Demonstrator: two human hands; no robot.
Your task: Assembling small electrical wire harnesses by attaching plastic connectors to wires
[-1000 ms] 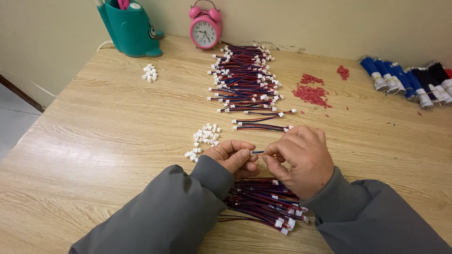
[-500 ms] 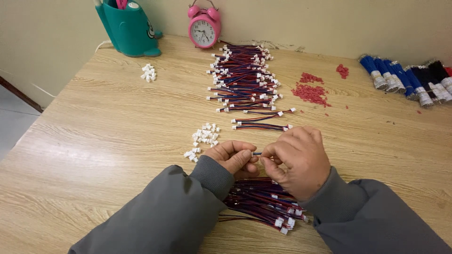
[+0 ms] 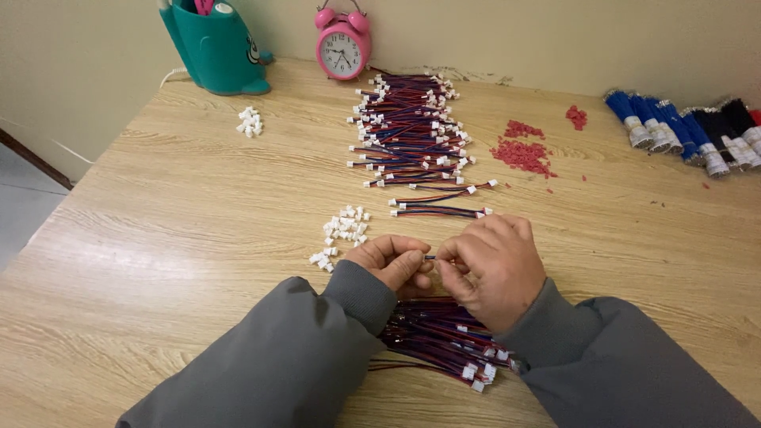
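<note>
Because both hands are curled tightly together near the front edge of the wooden worktop (image 3: 158, 238), most of the thin wire lead (image 3: 429, 257) they hold is hidden; only a short dark stretch shows in the gap between them. Whether a connector sits on either end of it cannot be made out. The left hand (image 3: 392, 261) has its fingers folded in, thumb and fingertips pinching one end of the lead. The right hand (image 3: 495, 269) is likewise closed, its fingertips pinching the other end, knuckles turned up toward the camera. Grey sleeves cover both wrists and hide part of a bundle of red, blue and black leads (image 3: 444, 341) lying beneath the hands, at the front edge.

Compared with a second ago, little has changed: the hands have stayed in the same spot, gripping the same lead, and nothing else on the worktop has shifted.

A small scatter of white plastic connectors (image 3: 341, 234) lies just left of the left hand. A long pile of finished leads (image 3: 408, 131) runs from the middle toward the back edge, ending near a pink alarm clock (image 3: 343, 46). A teal holder (image 3: 214, 43) is cut off at the back left corner. Red crumbs (image 3: 523, 150) lie right of the pile, and blue and black wire bundles (image 3: 682, 135) run off the back right.
</note>
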